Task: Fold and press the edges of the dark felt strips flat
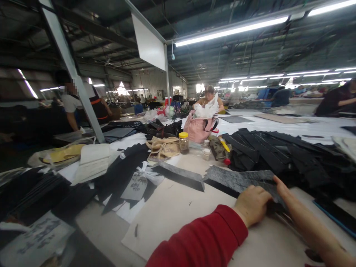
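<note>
My left hand (253,205), in a red sleeve, lies with curled fingers on the near right part of a stack of grey-topped black fabric pieces (236,178). Its fingertips are partly hidden and appear to grip the edge. My right hand (296,209) is at the right end of the same stack, on edge with a finger stretched along it; motion smears it a little. Another grey-and-black fabric strip (182,175) lies to the left. Beneath is a pale board (178,207) with small dark marks.
Piles of black cut fabric (267,148) spread right and left. Behind stand a yellow-lidded jar (184,144), a pink bag (197,128) and a yellow-handled tool (224,144). A handwritten tag (135,186) lies left. A slanted metal post (72,66) rises at left; other people work farther back.
</note>
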The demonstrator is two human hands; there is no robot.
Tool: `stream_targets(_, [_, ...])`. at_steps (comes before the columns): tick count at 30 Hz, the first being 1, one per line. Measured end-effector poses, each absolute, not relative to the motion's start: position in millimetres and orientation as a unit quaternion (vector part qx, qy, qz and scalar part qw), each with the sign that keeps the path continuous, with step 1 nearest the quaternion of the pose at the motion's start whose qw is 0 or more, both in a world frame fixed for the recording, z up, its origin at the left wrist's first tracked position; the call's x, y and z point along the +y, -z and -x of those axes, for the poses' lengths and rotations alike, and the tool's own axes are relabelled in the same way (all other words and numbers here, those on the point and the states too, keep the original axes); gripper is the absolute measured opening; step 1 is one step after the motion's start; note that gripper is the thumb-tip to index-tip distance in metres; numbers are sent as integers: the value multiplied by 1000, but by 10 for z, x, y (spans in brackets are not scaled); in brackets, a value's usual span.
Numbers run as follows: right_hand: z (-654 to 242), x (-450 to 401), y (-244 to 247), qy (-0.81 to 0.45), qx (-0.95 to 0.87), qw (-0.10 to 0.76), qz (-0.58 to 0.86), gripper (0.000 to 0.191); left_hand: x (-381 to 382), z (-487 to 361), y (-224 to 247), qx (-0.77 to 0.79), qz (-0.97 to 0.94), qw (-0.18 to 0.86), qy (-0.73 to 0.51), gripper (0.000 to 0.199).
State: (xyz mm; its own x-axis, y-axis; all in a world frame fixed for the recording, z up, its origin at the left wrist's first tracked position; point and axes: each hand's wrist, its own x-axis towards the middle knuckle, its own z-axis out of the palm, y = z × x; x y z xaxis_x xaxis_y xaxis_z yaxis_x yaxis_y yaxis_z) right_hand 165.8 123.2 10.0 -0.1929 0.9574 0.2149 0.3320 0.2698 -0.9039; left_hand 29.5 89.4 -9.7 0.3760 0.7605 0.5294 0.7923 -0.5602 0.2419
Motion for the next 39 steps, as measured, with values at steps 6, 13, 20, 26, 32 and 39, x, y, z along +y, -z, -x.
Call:
stream_targets(6, [-1624, 1014, -397, -704, -444, 438, 339, 37, 873, -280, 39, -490, 800, -32, 346, 24])
stream_targets(13, [-1651, 1103, -342, -689, -425, 469, 353, 44, 891, -261, 66, -498, 773, -74, 385, 20])
stream_targets(20, [-1786, 1250, -238, -335, -561, 511, 558, 52, 931, -227, 88, -510, 726, -134, 442, 18])
stream_targets(26, [-1684, 1123, -293, -199, -741, 433, 473, 34, 962, -226, 108, -503, 719, -159, 452, 20])
stream_targets(32, [-1520, 1028, -260, -39, -843, 243, 477, 28, 1006, -220, 110, -527, 694, -172, 459, 19])
stream_targets(39, [-1424, 992, -206, -11, -837, 192, 512, 33, 1051, -192, 110, -533, 660, -183, 497, 18])
